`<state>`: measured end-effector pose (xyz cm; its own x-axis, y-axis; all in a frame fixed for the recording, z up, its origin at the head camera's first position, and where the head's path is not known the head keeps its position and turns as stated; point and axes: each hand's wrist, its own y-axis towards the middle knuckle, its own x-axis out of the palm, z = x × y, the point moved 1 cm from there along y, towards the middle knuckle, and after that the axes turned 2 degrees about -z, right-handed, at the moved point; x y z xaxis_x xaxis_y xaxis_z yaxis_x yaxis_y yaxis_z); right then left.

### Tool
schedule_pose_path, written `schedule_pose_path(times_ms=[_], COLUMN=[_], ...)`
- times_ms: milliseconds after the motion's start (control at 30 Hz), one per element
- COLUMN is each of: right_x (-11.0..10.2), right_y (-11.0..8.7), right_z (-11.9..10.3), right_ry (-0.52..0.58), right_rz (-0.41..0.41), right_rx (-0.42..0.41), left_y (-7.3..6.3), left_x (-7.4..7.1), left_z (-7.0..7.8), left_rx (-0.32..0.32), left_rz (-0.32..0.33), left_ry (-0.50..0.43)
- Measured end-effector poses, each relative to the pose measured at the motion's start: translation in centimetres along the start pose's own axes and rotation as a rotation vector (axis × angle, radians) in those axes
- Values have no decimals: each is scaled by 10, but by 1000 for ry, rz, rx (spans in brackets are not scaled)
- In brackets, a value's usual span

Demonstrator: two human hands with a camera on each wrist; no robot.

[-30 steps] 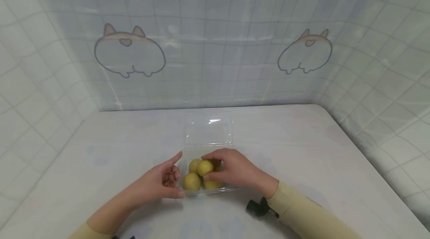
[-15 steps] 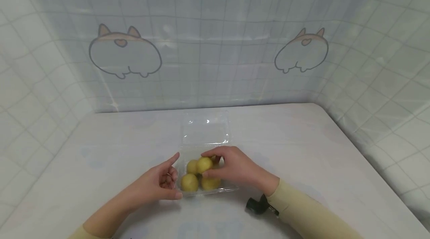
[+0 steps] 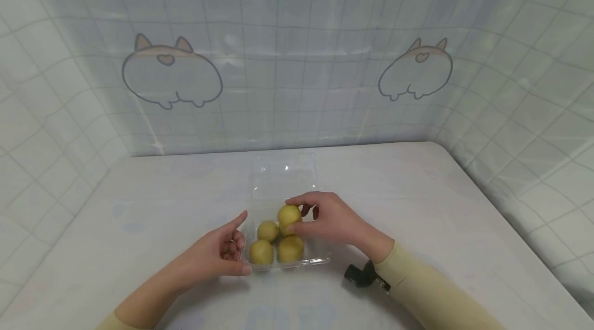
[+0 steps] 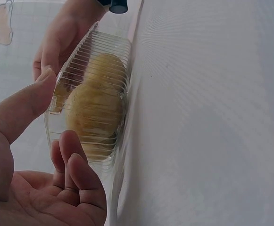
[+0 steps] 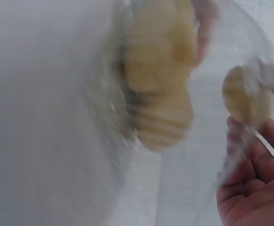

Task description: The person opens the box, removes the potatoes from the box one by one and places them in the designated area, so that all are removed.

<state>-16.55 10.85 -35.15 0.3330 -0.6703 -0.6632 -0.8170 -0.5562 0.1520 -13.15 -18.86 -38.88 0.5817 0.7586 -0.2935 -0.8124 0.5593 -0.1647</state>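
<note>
A clear plastic clamshell box [image 3: 315, 257] lies with its lid folded back, holding round yellow fruits [image 3: 262, 252]; their kind is unclear. My right hand [image 3: 341, 221] pinches one yellow fruit [image 3: 290, 218] between thumb and fingers, above the others at the box's back. In the right wrist view, that held fruit [image 5: 238, 94] sits above the rest, partly seen through plastic. My left hand [image 3: 218, 252] rests against the box's left side. The left wrist view has its thumb [image 4: 30, 101] at the rim and its loosely bent fingers [image 4: 78, 165] by the ribbed wall.
The transparent lid [image 3: 284, 175] lies flat behind the box on the pale table [image 3: 394, 185]. A small black device [image 3: 364, 274] hangs under the right wrist. Tiled-pattern sheeting [image 3: 297, 62] with cartoon animal outlines encloses the back and sides.
My right hand has raised its fruit and carried it a little back and right, uncovering more of the fruits below. The left hand stays at the box's side.
</note>
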Motion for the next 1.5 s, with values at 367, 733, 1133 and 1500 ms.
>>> schedule_pose_path(times_ms=[367, 733, 1133, 1500], right_x=[-29, -50, -63, -75], right_y=[1, 0, -1, -1], right_z=[14, 31, 45, 67], right_ry=[111, 131, 142, 155], right_rz=[32, 40, 78, 134], right_rx=[65, 151, 200, 255], left_y=[-2, -2, -2, -2], left_x=[0, 0, 0, -1], left_z=[3, 2, 0, -1], left_rx=[-11, -1, -18, -16], left_rz=[-2, 7, 15, 8], left_ry=[-4, -8, -10, -8])
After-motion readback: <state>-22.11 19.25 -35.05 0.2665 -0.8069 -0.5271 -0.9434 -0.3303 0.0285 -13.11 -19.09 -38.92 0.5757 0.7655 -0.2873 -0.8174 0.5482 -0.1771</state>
